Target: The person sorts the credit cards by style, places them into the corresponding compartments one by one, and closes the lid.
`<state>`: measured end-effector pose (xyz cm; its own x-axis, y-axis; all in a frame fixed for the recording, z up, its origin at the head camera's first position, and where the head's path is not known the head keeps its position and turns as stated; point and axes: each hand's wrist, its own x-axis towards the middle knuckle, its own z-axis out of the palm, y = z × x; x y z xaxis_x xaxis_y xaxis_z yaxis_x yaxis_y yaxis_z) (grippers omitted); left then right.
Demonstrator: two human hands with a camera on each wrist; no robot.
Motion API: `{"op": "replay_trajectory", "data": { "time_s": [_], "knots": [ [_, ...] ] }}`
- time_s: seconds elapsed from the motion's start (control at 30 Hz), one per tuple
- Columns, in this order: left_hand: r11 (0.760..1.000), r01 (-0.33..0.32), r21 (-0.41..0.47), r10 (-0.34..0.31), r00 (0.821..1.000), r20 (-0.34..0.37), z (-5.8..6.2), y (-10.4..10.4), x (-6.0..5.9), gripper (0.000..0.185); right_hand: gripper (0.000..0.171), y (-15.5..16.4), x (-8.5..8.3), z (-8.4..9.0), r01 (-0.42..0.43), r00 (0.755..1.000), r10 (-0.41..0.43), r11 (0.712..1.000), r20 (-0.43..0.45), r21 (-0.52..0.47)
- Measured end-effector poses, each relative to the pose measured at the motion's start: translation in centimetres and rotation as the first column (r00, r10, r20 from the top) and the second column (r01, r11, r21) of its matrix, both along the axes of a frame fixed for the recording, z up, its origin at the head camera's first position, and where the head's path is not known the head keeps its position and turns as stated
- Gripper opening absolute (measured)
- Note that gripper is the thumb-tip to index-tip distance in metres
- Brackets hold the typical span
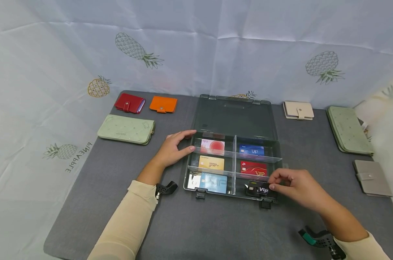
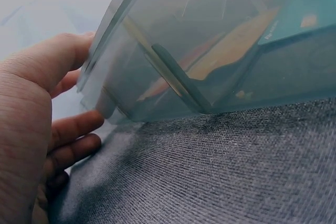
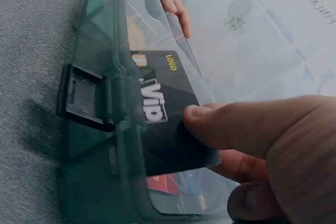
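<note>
Left hand: the left hand (image 1: 172,148) lay with fingers relaxed and spread against the left wall of the clear organiser box (image 1: 216,193); it gripped nothing
Box: it sat open on the grey mat (image 1: 216,231), lid back, cards in its compartments
Right hand: the right hand (image 1: 297,187) pinched the black VIP card (image 1: 259,189) between thumb and fingers; the card was at the near right compartment

1. the black card (image 1: 259,189) is dark and glossy, printed with a white "vip" and a small yellow "logo"; it lies tilted in the near right compartment, pinched at its edge by the right hand (image 1: 294,186).
2. the organiser box (image 1: 216,194) is clear grey plastic, lid swung open behind, split by clear dividers into six compartments; the left hand (image 1: 172,148) rests against its far left corner.
</note>
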<state>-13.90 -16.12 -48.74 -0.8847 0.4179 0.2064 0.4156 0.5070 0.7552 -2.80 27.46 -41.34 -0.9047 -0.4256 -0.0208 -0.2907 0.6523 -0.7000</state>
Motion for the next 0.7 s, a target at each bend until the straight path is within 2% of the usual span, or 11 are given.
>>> {"op": "replay_trajectory", "data": {
  "time_s": [0.23,0.43,0.57,0.7],
  "knots": [
    [1.000,-0.001,-0.007,0.001,1.000,0.009,-0.3,-0.1,-0.2,0.072,0.023,-0.8,0.7,-0.3,0.034,0.994,-0.019,0.988,-0.104,0.150],
    [1.000,-0.005,-0.006,0.005,1.000,0.008,-0.3,-0.2,-0.1,0.068,0.023,-1.3,1.3,-0.4,0.062,0.984,-0.016,0.965,-0.179,0.256],
    [1.000,-0.006,-0.010,0.006,1.000,0.004,-0.3,-0.1,0.0,0.072,0.020,-1.1,1.5,-0.7,0.067,0.979,-0.014,0.964,-0.202,0.258],
    [1.000,-0.005,-0.007,0.005,1.000,0.000,-0.3,0.0,-0.2,0.069,0.021,-0.7,1.7,-0.8,0.067,0.967,-0.017,0.980,-0.256,0.187]
  ]
}}
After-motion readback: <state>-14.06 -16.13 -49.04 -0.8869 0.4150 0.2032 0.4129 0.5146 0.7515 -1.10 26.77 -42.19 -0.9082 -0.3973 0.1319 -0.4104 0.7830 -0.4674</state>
